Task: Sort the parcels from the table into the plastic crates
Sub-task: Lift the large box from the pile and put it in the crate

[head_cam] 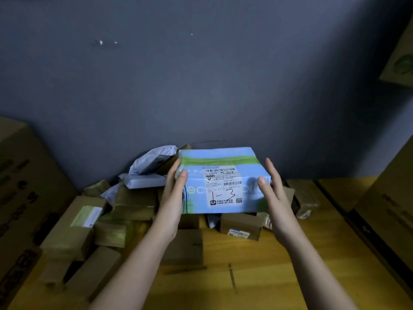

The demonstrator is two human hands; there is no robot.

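Observation:
A blue and green parcel with a white shipping label marked "1-3" is held above the pile, near the grey wall. My left hand grips its left edge, thumb on top and fingers round the side. My right hand holds its right edge, thumb on the top face and fingers along the side. Below it lie several brown cardboard parcels and grey plastic mailer bags heaped on the wooden table. No plastic crate is in view.
A tall brown carton stands at the left edge of the table and another large carton at the right. A small brown box lies just under the held parcel. Another box shows at the upper right.

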